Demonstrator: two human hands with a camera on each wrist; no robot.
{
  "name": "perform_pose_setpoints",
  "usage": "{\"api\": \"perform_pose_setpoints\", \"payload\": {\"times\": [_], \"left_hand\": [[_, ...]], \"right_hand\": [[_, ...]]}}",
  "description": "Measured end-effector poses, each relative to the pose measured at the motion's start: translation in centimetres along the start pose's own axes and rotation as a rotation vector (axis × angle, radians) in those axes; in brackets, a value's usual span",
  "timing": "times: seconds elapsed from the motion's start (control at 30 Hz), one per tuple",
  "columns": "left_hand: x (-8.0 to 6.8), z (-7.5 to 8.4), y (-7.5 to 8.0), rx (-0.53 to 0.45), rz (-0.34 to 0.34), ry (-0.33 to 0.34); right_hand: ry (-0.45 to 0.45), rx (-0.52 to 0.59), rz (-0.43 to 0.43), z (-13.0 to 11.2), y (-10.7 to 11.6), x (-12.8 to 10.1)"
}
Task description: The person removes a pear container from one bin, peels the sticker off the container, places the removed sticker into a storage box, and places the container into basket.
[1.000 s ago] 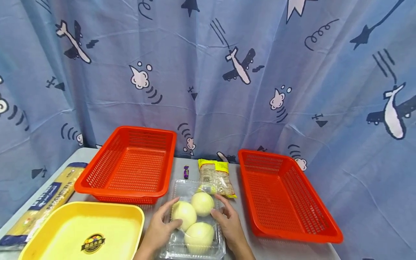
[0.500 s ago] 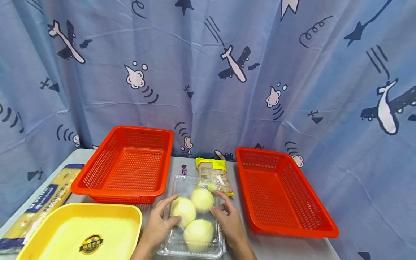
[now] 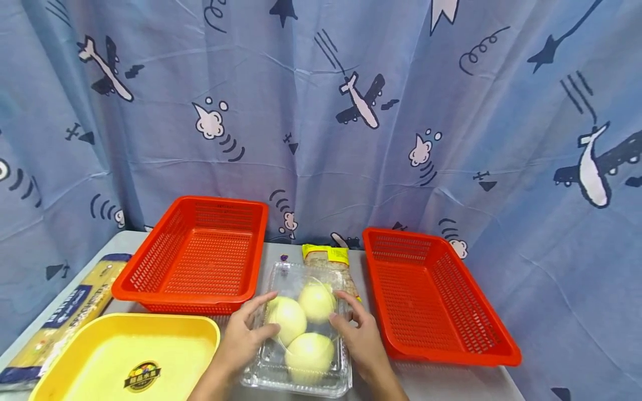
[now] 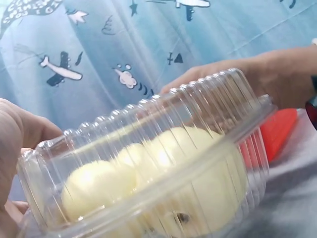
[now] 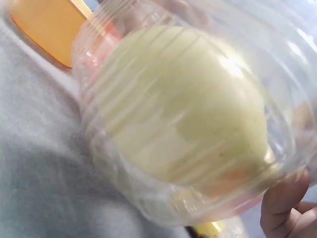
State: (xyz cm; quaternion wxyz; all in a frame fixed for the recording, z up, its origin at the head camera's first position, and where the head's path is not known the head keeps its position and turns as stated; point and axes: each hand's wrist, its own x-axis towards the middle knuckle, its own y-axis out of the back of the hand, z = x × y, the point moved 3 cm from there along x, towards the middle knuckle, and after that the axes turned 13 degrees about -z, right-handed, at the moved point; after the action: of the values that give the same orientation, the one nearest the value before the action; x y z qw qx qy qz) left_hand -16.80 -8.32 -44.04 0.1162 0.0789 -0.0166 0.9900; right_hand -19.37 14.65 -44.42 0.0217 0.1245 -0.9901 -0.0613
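Note:
A clear plastic clamshell box (image 3: 296, 275) with ribbed walls holds three round, pale yellow fruits (image 3: 309, 353). My left hand (image 3: 241, 340) grips its left side, and my right hand (image 3: 363, 340) grips the right, with thumbs and fingers spread along the edges. The left wrist view shows the box (image 4: 233, 91) tilted, the fruits (image 4: 99, 191) resting together inside and a dark spot on the underside of one. Close up in the right wrist view, one fruit (image 5: 183, 99) fills the near end, with right-hand fingers (image 5: 282, 203) at the box's edge.
Red perforated baskets stand at the back left (image 3: 220, 250) and on the right (image 3: 436, 312). A yellow tray (image 3: 165, 345) sits front left beside a long noodle pack (image 3: 70, 312). Behind the box lie a yellow-topped bag (image 3: 326, 254) and a small purple-wrapped candy (image 3: 283, 258).
The box has come up and slightly forward in both hands, now covering much of the candy and more of the bag. The head view has shifted a little.

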Motion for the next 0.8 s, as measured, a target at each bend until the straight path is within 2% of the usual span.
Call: {"api": "perform_pose_setpoints", "payload": {"times": [0.23,0.37,0.6,0.8], "left_hand": [[0.0,2.2,0.8,-0.008,-0.021,-0.018],[-0.1,3.7,1.3,0.006,-0.042,-0.021],[-0.3,6.6,3.0,0.173,-0.073,-0.001],[-0.2,8.7,4.4,0.293,-0.097,-0.013]], "right_hand": [[0.014,-0.117,-0.051,-2.4,-0.3,-0.1],[-0.008,-0.132,-0.078,-4.2,-0.6,-0.2],[0.018,-0.139,-0.129,-7.8,-1.6,0.0],[0.035,-0.110,-0.174,-10.0,-2.5,0.7]]}}
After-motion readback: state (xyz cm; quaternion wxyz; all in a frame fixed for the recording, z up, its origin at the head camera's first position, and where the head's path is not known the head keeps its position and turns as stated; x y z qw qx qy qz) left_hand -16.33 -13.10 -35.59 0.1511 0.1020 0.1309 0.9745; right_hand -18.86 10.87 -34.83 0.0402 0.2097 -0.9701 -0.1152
